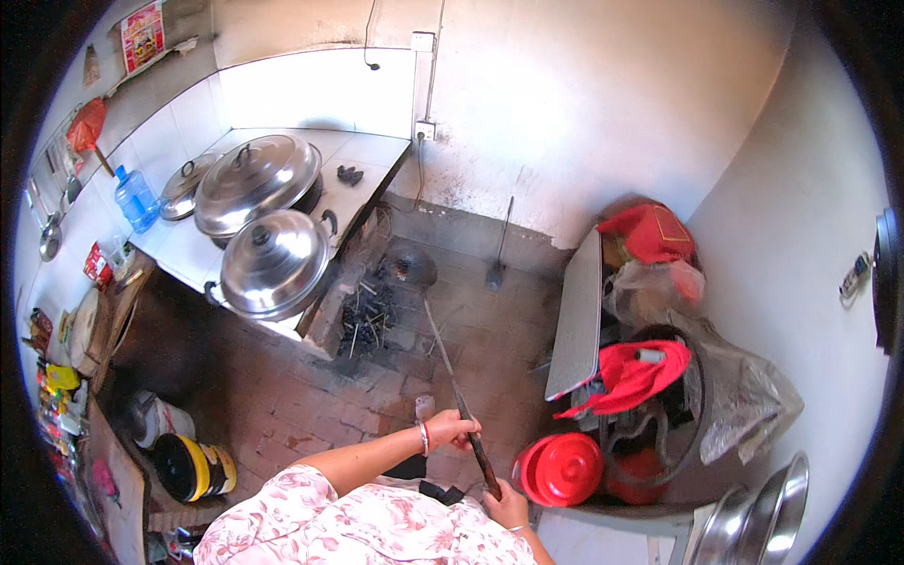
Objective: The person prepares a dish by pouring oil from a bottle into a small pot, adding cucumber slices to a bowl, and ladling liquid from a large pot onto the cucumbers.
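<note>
My left hand [453, 429], with a bangle at the wrist, grips the middle of a long-handled metal ladle or scoop [450, 367]. My right hand [505, 503] is closed round the dark lower end of its handle, close to my body. The dark round head [412, 267] of the tool is at the far end, near the opening under the tiled stove. Something small and orange-brown shows in or on the head; I cannot tell what. Ash and charred sticks [367, 321] lie on the brick floor beside it.
Large lidded pots [274, 265] stand on the tiled stove top [353, 155] at the left. A small shovel [494, 275] leans on the back wall. Red buckets [568, 470], a folded board [575, 318] and plastic bags stand right. A yellow-black bucket [201, 467] is at lower left.
</note>
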### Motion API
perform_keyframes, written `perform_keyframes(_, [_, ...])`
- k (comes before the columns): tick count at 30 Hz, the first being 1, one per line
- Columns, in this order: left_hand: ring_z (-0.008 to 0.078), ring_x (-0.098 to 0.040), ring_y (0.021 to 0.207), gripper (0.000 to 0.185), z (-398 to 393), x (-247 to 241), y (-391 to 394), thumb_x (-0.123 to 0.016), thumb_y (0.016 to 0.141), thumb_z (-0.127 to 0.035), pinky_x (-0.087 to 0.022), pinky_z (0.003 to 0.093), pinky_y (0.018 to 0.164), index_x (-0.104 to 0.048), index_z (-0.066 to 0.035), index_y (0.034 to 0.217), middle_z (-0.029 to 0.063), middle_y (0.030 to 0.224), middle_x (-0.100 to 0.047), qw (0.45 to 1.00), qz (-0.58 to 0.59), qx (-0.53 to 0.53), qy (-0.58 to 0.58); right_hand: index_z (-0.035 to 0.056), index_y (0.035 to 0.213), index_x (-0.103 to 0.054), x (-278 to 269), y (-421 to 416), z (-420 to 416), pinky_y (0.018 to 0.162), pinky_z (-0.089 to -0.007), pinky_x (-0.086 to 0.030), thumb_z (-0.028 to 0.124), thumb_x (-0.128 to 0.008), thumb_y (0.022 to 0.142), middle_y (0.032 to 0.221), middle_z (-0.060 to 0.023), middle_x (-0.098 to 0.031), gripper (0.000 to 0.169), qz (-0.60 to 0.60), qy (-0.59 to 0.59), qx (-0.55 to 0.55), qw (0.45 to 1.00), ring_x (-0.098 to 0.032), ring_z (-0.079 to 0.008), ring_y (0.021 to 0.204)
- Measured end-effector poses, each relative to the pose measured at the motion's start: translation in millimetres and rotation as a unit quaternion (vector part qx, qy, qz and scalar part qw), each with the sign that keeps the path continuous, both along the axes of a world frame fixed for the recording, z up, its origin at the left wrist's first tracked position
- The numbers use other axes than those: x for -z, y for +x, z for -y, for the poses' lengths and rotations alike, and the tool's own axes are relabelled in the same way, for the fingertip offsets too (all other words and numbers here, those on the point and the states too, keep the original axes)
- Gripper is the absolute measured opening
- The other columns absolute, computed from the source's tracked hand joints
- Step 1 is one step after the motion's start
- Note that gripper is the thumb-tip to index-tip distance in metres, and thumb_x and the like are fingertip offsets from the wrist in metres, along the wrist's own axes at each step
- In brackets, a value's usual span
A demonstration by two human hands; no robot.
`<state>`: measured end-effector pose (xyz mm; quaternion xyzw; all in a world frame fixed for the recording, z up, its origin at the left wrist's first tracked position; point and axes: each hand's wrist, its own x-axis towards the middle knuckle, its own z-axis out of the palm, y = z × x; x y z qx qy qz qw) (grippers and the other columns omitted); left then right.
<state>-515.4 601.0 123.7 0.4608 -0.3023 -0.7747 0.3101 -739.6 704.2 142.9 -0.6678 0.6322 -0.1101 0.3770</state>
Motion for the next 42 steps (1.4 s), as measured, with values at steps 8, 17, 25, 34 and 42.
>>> perform_keyframes(8, [0.0175, -0.059, 0.052, 0.034, 250, 78, 45, -0.061, 0.081, -0.035, -0.051, 0.0284, 0.049, -0.058, -0.002, 0.088, 0.0092, 0.074, -0.061, 0.997, 0.039, -0.035, 0.059, 0.0047, 0.101, -0.061, 68, 52, 253, 0.065, -0.0356, -0.048, 0.024, -0.066, 0.075, 0.076, -0.0161, -0.063, 0.033, 0.073, 0.017, 0.037, 0.996, -0.062, -0.0267, 0.071])
perform_keyframes(17, [0.0321, -0.055, 0.096, 0.031, 468, 85, 278, -0.053, 0.083, -0.026, -0.043, 0.0377, 0.084, -0.06, -0.001, 0.1, 0.0176, 0.103, -0.059, 0.804, 0.511, -0.16, -0.256, 0.0033, 0.095, -0.062, 114, 137, 544, 0.056, -0.0304, -0.046, 0.022, -0.065, 0.075, 0.063, -0.0073, -0.059, 0.028, 0.064, 0.103, -0.032, 0.992, -0.057, -0.0147, 0.056])
perform_keyframes(25, [0.0346, -0.039, 0.117, 0.038, 557, 88, 487, -0.054, 0.081, -0.024, -0.031, 0.0427, 0.099, -0.051, -0.003, 0.112, 0.0189, 0.126, -0.044, 0.59, 0.754, -0.267, -0.109, 0.0035, 0.097, -0.058, 189, 318, 820, 0.061, -0.0388, -0.046, 0.033, -0.061, 0.077, 0.071, -0.014, -0.061, 0.035, 0.085, -0.037, -0.236, 0.967, -0.06, -0.0322, 0.067])
perform_keyframes(34, [0.0389, -0.035, 0.118, 0.051, 585, 106, 518, -0.053, 0.076, -0.024, -0.026, 0.0476, 0.097, -0.043, -0.001, 0.12, 0.0232, 0.123, -0.04, 0.556, 0.801, -0.222, -0.01, 0.006, 0.09, -0.058, 303, 604, 1028, 0.06, -0.0451, -0.045, 0.036, -0.06, 0.078, 0.077, -0.0187, -0.061, 0.032, 0.067, -0.021, -0.385, 0.92, -0.058, -0.0375, 0.071])
perform_keyframes(42, [0.0409, -0.039, 0.114, 0.049, 590, 105, 534, -0.057, 0.072, -0.026, -0.029, 0.0503, 0.094, -0.05, -0.001, 0.114, 0.0247, 0.119, -0.043, 0.591, 0.779, -0.211, 0.016, 0.003, 0.096, -0.057, 451, 777, 1106, 0.063, -0.0478, -0.047, 0.034, -0.052, 0.082, 0.08, -0.0202, -0.062, 0.035, -0.032, -0.192, -0.535, 0.822, -0.059, -0.0394, 0.073])
